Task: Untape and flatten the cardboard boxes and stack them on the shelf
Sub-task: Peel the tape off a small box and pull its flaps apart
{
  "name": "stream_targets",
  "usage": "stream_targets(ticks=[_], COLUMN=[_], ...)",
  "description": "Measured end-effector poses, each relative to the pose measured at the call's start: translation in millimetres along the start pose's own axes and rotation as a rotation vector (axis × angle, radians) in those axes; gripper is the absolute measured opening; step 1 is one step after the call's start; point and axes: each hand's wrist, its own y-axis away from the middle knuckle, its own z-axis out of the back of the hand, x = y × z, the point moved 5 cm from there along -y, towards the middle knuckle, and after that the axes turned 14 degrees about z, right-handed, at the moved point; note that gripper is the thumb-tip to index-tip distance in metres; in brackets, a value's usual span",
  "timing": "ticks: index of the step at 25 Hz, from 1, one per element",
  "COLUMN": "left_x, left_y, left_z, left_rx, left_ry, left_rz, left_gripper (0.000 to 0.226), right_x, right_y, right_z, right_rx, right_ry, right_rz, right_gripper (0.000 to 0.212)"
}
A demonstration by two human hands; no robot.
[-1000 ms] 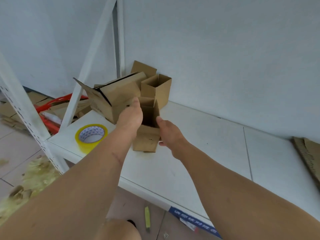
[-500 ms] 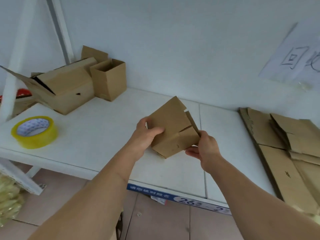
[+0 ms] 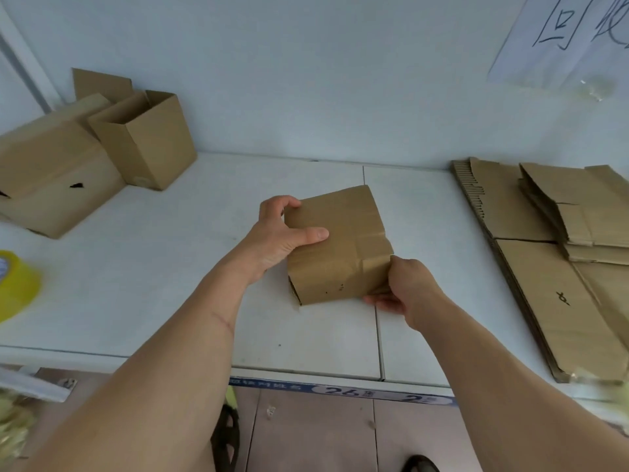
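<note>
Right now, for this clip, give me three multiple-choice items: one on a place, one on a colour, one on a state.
1. Where does the pile of flattened brown cardboard lie on the white shelf?
A. right end
B. left end
C. on the floor

2. What colour is the roll of tape at the left edge?
A. red
B. yellow
C. black

3. How is the small taped brown cardboard box held?
A. by no hand
B. by the left hand only
C. by both hands

Answers:
1 A, it lies flat at the right end, apart from the open boxes at the left.
2 B, its rim is yellow.
3 C, the left hand grips its left side, and the right hand its lower right corner.
</note>
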Motion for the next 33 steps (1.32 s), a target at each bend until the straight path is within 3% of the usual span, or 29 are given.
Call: stream_targets(ticks=[3,5,7,10,15,20,24,29,31,33], left_x=[-4.7,-6.0,-6.6,-3.6,25.8,30.6,2.0,-43.4,-48.4,-52.8], left_y=[-5.8,-8.0,-8.3,6.7,36.4,29.4,36.7,58.2,65.9,68.0], left_z=[-12.0,-18.6,-22.5,-25.6,-53.1,-61.3,-61.2,-45.7,-42.0,-44.9], left_rx=[-0.047,-0.054,-0.131,-0.380,-0.540,-0.366,-0.323,-0.365,-0.458,-0.497], left_ry=[-0.100,-0.130,-0.121,-0.004,0.290,0.443,0.215,-0.430,-0.512,-0.531], left_rz=[-0.052,-0.059,-0.079,-0.187,-0.092,0.004,-0.174,-0.617,-0.676,-0.648], left_gripper=[0.065,0.061,0.048,0.024,0.038,0.039,0.039,0.061,0.064,0.075], right_x=[13.9,30.5,45.9,41.8,28.4,22.7,24.1,22.4,21.4,21.9], right_y=[-0.9,6.9,19.2,34.1,24.3,13.6,10.9,13.1,21.6,29.7], right_z=[17.8,20.6,12.5,-20.5,-32.3,-26.2,-13.0,4.6,4.5,4.1], right_rx=[-0.159,-0.130,0.023,0.333,0.365,0.408,0.335,0.314,0.329,0.289], right_ry=[0.077,0.083,0.415,0.937,0.977,0.927,0.733,0.086,0.089,0.338], right_rz=[0.169,0.380,0.688,0.992,0.933,0.940,0.972,0.893,0.900,1.010], right_gripper=[0.059,0.062,0.065,0.097,0.107,0.108,0.093,0.086,0.089,0.098])
